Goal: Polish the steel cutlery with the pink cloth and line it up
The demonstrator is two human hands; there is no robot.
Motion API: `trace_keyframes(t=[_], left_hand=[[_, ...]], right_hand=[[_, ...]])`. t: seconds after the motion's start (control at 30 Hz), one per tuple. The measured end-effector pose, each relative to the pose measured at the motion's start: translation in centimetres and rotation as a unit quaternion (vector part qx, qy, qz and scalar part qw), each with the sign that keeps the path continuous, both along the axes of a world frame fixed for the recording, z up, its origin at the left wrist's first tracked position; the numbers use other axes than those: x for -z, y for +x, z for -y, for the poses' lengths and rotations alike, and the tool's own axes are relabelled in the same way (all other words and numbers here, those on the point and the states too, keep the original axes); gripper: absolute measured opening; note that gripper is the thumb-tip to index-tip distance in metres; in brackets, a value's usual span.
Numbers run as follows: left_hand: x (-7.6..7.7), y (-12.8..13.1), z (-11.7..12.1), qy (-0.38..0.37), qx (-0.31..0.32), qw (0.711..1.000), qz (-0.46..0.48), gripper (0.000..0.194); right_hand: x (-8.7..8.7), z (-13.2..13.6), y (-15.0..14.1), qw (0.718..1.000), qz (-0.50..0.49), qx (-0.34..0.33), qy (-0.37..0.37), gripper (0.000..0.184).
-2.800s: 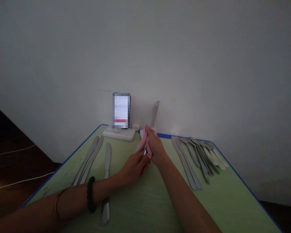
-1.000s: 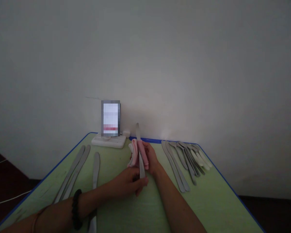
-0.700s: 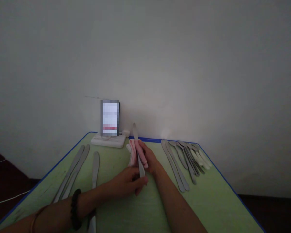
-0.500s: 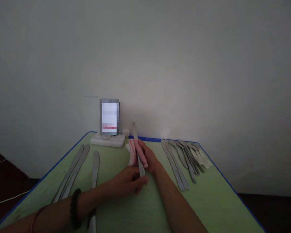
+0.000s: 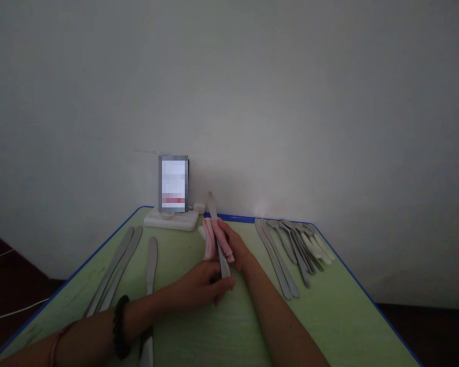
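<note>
My left hand (image 5: 202,285) is closed on the handle end of a table knife (image 5: 221,255), which points away from me over the middle of the green table (image 5: 329,316). My right hand (image 5: 235,247) is wrapped round a pink cloth (image 5: 213,239) folded about the knife's blade. The blade tip (image 5: 210,200) sticks out beyond the cloth. A dark bead bracelet (image 5: 119,327) sits on my left wrist.
Three knives (image 5: 128,260) lie on the left of the table. Several knives and spoons (image 5: 294,247) lie in a row on the right. A blurred upright card on a white base (image 5: 172,216) stands at the far edge, against the pale wall.
Since the earliest frame the knife has dropped from steeply upright to a low tilt. Over the last second my right hand and the cloth have shifted only slightly along the blade.
</note>
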State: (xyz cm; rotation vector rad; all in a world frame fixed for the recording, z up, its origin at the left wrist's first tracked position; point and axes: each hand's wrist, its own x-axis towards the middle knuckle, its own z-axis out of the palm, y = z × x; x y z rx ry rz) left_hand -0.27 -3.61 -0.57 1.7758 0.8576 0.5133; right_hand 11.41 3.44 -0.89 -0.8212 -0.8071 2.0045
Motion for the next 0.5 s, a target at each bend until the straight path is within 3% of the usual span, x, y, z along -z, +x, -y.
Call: trace_keyframes(t=[0.5], left_hand=[[-0.21, 0.02, -0.17, 0.003, 0.001, 1.0, -0.013, 0.037]], right_hand=[[0.13, -0.18, 0.02, 1.0, 0.017, 0.011, -0.006, 0.037]])
